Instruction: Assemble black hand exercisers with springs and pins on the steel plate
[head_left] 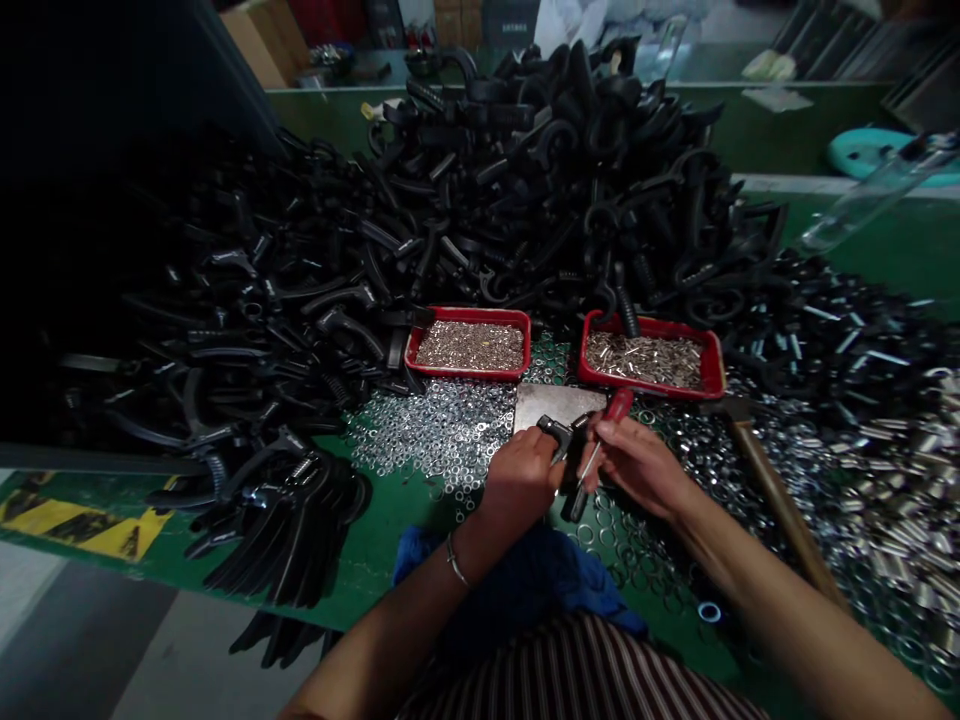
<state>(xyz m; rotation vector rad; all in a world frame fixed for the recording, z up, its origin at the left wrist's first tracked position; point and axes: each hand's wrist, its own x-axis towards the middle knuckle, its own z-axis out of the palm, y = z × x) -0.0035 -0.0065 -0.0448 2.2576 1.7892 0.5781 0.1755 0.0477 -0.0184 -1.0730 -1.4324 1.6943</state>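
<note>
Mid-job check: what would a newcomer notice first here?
A mound of black curved parts fills the green workbench's far side. Two red trays of small metal pieces sit at its foot among loose washers. Nearest, the left hand holds a black part; the right hand grips a red-handled screwdriver.

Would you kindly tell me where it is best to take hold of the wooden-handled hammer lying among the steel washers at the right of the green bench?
Grip the brown wooden handle of the hammer near its lower end, coming from above on the near side. The handle slants towards you, away from the dark metal head, so that end likely suits the right hand.
</note>
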